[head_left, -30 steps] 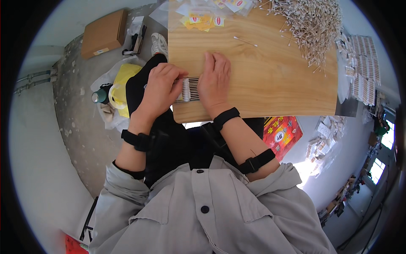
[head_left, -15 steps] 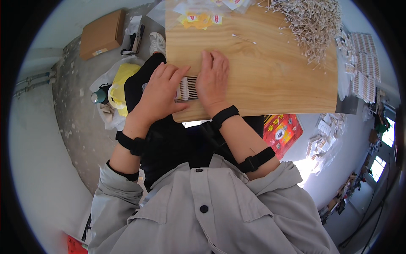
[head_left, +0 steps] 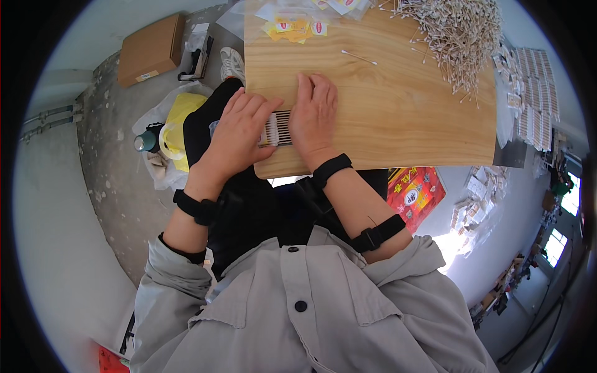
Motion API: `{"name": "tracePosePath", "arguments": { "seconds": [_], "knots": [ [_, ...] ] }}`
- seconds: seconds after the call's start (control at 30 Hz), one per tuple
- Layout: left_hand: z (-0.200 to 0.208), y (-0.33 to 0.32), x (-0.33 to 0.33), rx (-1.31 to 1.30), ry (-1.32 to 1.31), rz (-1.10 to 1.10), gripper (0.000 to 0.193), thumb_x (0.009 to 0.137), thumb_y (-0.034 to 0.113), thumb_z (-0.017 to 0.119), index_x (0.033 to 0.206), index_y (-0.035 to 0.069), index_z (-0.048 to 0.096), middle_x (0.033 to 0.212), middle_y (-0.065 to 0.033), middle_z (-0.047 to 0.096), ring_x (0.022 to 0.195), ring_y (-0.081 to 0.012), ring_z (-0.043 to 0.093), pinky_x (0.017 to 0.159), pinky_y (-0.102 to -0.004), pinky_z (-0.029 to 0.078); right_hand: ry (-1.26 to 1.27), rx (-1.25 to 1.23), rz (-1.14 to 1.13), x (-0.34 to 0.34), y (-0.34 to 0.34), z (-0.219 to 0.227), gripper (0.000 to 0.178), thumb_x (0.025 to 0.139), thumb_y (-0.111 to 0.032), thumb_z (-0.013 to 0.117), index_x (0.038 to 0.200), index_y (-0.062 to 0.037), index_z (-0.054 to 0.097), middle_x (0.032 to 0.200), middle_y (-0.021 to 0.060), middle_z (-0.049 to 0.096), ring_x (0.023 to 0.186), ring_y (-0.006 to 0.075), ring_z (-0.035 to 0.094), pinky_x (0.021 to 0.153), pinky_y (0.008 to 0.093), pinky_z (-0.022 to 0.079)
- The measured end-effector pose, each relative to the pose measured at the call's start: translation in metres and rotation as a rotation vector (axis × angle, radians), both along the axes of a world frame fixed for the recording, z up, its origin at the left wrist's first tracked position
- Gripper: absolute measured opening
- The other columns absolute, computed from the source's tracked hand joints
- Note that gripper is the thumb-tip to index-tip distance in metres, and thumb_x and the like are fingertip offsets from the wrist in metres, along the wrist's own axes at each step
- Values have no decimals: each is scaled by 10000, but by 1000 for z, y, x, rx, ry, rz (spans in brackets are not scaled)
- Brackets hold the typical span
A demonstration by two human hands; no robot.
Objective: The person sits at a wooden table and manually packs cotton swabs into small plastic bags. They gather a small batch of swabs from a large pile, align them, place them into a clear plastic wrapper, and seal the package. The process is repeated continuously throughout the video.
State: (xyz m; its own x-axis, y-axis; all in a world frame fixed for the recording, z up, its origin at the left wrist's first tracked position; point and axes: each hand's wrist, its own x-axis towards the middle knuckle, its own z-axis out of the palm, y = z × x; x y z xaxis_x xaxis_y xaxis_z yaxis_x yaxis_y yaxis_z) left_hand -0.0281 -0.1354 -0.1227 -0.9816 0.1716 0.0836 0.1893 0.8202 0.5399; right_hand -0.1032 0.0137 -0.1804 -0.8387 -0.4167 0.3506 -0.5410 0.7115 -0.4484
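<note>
At the near edge of the wooden bench [head_left: 385, 118], a flat row of cotton swabs [head_left: 278, 128] lies betw. the left hand [head_left: 239, 133] and right hand [head_left: 314, 115], both w/ fingers [head_left: 252, 105] flat and close together, pressing on the row's ends, not curled round it. Prob. very light, thin sticks, bendy, soft tips; loose ones would roll, so best squeezed from both ends, kept flat.

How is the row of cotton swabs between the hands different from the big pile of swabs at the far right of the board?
The row of swabs lies side by side, parallel and packed; the pile of swabs is loose and crossed in all directions. The row is small and is touched by the left hand and the right hand; the pile is much larger and untouched. Both lie on the wooden board.
</note>
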Motion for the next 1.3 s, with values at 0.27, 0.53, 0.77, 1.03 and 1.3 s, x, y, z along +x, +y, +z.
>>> {"name": "tracePosePath", "arguments": {
  "seconds": [0.27,0.53,0.77,1.03,1.3],
  "knots": [
    [-1,-2,7,42,-24,55,782,631,142,826,1337,67,498,1127,-101,568,1155,-305,521,1160,-450,282,0,17,-2,1,-1,1,374,870,-51,518,1240,0,517,1188,175,479,1237,361,432,1111,513,304],
    [-78,-16,56,957,-4,1016,352,968,307,630,1172,28,566,1062,-48,633,972,-132,594,874,-293,470,2,-1,2,0,-3,1,339,888,-48,501,1223,-2,528,1183,177,486,1226,357,440,1112,517,303],
    [-81,6,44,1442,-59,1046,282,997,299,602,946,25,640,821,23,619,730,-38,543,681,-205,450,23,31,4,-1,-4,0,315,905,-44,492,1215,-5,531,1182,175,487,1225,355,441,1115,511,303],
    [-78,13,40,1199,34,1117,302,968,272,657,846,-4,654,711,42,572,654,-24,479,603,-206,421,6,38,40,2,-9,3,334,906,-42,489,1237,-6,516,1174,166,483,1237,353,435,1118,507,302],
    [-76,15,38,1114,50,1138,304,958,271,670,866,-18,653,723,28,593,659,-31,499,597,-215,429,5,20,38,3,-14,2,353,884,-37,493,1235,-9,519,1164,164,480,1225,357,437,1111,510,316]
  ]
}}
